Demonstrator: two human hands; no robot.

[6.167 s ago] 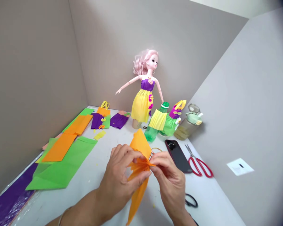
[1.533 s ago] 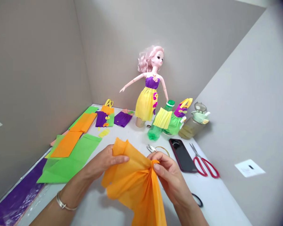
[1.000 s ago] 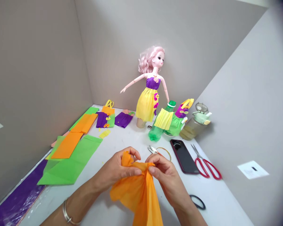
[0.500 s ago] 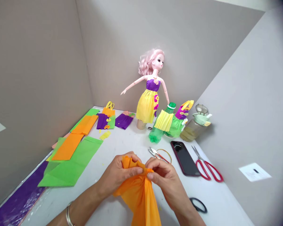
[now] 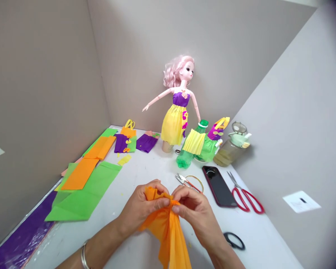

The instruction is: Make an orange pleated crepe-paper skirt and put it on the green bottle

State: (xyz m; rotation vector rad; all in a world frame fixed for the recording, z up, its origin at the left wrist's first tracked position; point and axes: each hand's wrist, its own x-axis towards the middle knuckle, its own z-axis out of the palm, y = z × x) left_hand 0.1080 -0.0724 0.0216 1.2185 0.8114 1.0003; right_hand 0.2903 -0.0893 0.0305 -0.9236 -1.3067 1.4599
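Observation:
An orange sheet of crepe paper (image 5: 170, 231) hangs between my hands, its upper edge bunched into small folds. My left hand (image 5: 147, 203) pinches the gathered edge between thumb and fingers. Close beside it, my right hand (image 5: 192, 205) grips the same edge, thumb and fingertips pressed on the pleats. The lower part of the paper fans out toward me and runs past the bottom of the view. Just beyond my hands lie red-handled pliers (image 5: 186, 182) and a ring of thin golden wire (image 5: 201, 181).
A pink-haired doll (image 5: 179, 108) stands at the back, near a green bottle (image 5: 190, 149) and a lidded jar (image 5: 229, 149). To the right are a phone (image 5: 218, 186), red scissors (image 5: 245, 196) and a black-handled tool (image 5: 234, 241). Green sheets (image 5: 92, 201) and orange sheets (image 5: 80, 173) lie left.
My right fingers have shifted slightly left along the gathered edge, closer to my left hand. The hanging paper has narrowed and swung a little right on its left side.

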